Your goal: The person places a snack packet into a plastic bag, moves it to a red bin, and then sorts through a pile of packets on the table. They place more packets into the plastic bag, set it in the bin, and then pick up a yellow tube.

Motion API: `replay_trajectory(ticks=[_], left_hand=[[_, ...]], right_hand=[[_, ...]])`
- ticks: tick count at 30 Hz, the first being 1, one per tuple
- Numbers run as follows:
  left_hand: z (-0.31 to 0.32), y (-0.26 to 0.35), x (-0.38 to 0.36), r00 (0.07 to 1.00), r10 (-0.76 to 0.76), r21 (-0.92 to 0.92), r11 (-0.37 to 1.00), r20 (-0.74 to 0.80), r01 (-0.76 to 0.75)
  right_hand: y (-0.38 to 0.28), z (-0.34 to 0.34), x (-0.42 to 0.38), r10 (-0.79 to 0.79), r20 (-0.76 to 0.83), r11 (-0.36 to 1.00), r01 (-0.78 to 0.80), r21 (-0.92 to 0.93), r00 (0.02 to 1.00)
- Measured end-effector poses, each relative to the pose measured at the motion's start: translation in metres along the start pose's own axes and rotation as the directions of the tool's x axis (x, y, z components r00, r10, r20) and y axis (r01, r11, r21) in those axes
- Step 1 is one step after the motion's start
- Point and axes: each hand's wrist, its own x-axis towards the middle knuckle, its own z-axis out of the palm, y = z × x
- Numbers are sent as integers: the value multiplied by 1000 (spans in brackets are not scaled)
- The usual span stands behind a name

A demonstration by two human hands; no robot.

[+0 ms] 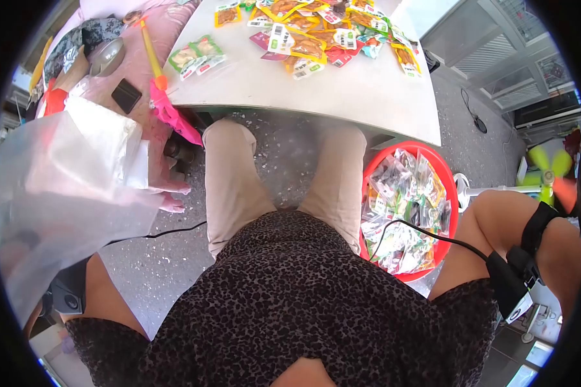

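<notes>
A large translucent plastic bag (77, 193) fills the left side, close to the camera, with something white showing through its upper part. My left arm (113, 290) reaches up toward it from below, a black device (68, 293) strapped on it. My left hand does not show, and whether it touches the bag cannot be made out. On the right, my bent right arm (497, 226) wears a black strap and another device (513, 290). My right hand lies outside the picture. Beside my right leg stands a red basin (454, 193) full of small plastic food packets (400, 238).
Yellow, red and green snack packets (300, 42) are heaped on the white table (265, 84). A pink-covered surface (161, 39) at left bears a metal bowl (108, 57), a dark phone-like slab (126, 95) and a pink-yellow toy (164, 106). A small fan (547, 177) stands right. Black cables cross near both arms.
</notes>
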Motion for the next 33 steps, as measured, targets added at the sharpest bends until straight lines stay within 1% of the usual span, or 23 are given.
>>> replay_trajectory(ticks=[3, 7, 10, 15, 19, 23, 27, 33], left_hand=[[-1, 0, -4, 998, -28, -53, 998, 59, 31], [-3, -4, -8, 994, -69, -72, 995, 83, 75], [-4, -6, -19, 991, -104, -68, 992, 85, 109], [-4, -23, -31, 979, -179, -107, 976, 98, 189], [-9, -31, -31, 961, -239, -117, 960, 137, 255], [-11, -30, -34, 943, -291, -119, 943, 163, 311], [-14, -27, -35, 932, -312, -108, 936, 183, 334], [-15, -26, -36, 944, -292, -76, 949, 156, 306]], right_hand=[[-4, 1, 2, -6, -1, 1000, 6, -16, 1000], [0, 1, 1, 15, -30, 998, -17, -54, 999], [-3, 3, -9, 32, -48, 992, -38, -118, 998], [7, 13, -28, 110, -119, 975, -131, -179, 987], [15, 17, -29, 88, -166, 973, -121, -196, 982], [14, 21, -32, 44, -174, 974, -81, -213, 984], [13, 21, -37, 34, -193, 973, -76, -219, 981], [15, 18, -41, 35, -204, 969, -84, -232, 978]])
